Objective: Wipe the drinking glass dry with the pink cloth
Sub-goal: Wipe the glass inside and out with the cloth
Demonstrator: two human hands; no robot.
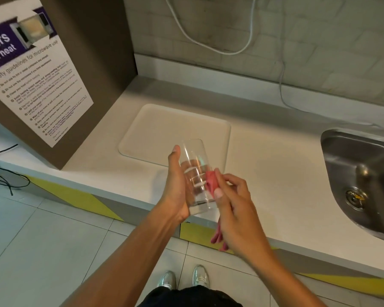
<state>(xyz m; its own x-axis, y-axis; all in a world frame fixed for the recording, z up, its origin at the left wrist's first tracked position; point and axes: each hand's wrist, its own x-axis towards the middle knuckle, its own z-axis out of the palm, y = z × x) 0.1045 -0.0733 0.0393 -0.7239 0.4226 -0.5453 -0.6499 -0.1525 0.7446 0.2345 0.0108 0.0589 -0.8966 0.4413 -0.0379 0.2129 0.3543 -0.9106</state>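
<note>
Bottom centre of frame: dark garment edge and a pair of silver shoes (183,279) on pale floor tiles.

Centre of frame, held in the air above the counter's front edge: clear, tall, cylindrical drinking glass (194,173), tilted, thick base toward the camera, open mouth pointing away toward the tray.

Left hand (175,187): wrapped around the left wall of the glass, thumb lying along the upper side, fingers seen through the glass behind it; closed firmly on the glass.

Right hand (233,209): pinching a bunched pink cloth (211,182) between thumb and fingertips, the wad pressed against the right outer wall of the glass; the loose tail of cloth hanging below the palm, lower centre.

Step in hand, by judgement: wiping of the outer wall, under way. Dryness of the glass not readable from this view; inside apparently not yet reached by the cloth.

Next move, by judgement: turning of the glass within the left grip to bring fresh wall under the cloth, then cloth pushed into the mouth; steady hold needed, the wall being smooth and possibly wet.

Middle of frame, beyond the hands: flat cream rectangular tray (146,129) on a white countertop (275,162).

Right edge: stainless steel sink basin (341,162) with drain.

Upper left: brown cabinet side bearing a printed microwave safety notice (38,85).

Top: pale tiled wall with a looped white cable (208,44).
</note>
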